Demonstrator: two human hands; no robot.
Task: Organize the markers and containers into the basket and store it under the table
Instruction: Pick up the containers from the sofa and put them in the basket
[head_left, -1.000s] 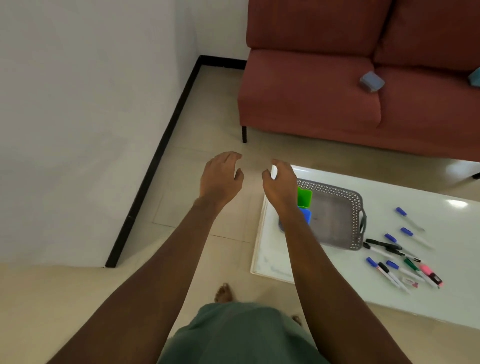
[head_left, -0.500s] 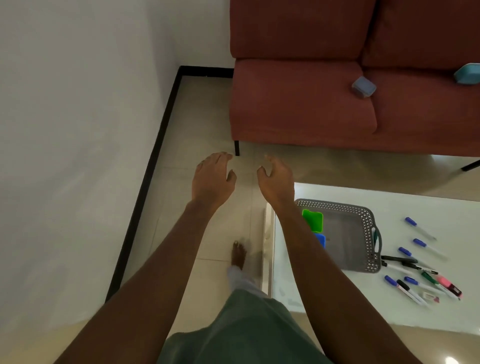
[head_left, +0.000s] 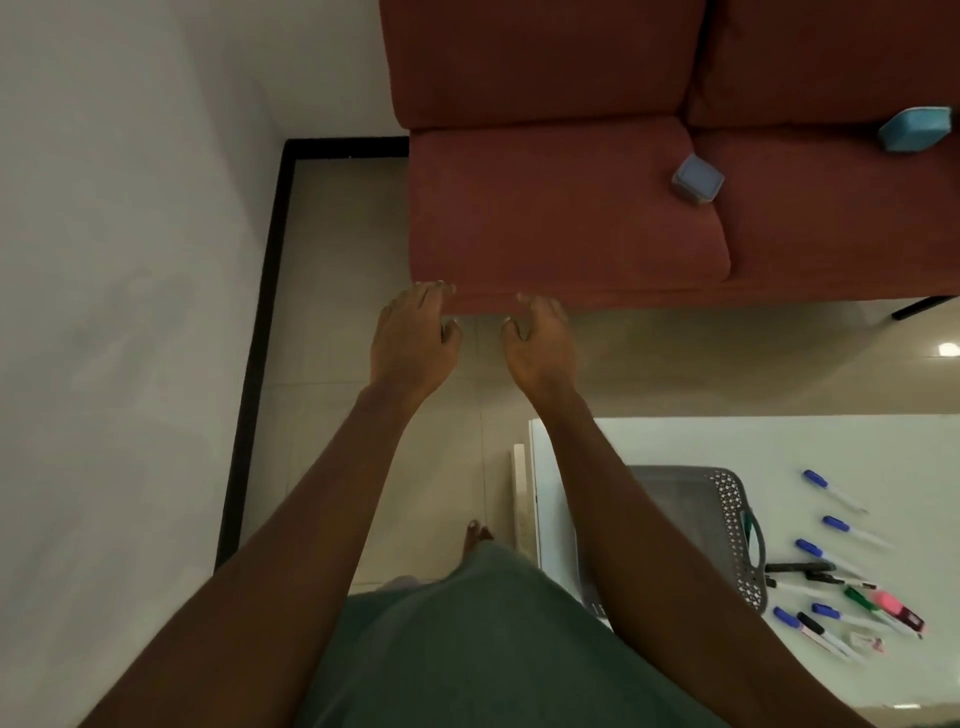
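White table (head_left: 675, 441): grey basket (head_left: 727, 519), markers (head_left: 831, 587) beside.

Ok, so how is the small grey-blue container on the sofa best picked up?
Probably from above, thumb and fingers across two opposite side walls, below the lid. The container is a small squarish box lying free on the sofa seat, lid up, nothing beside it to block a hand. The left hand and right hand are both open and hold nothing.
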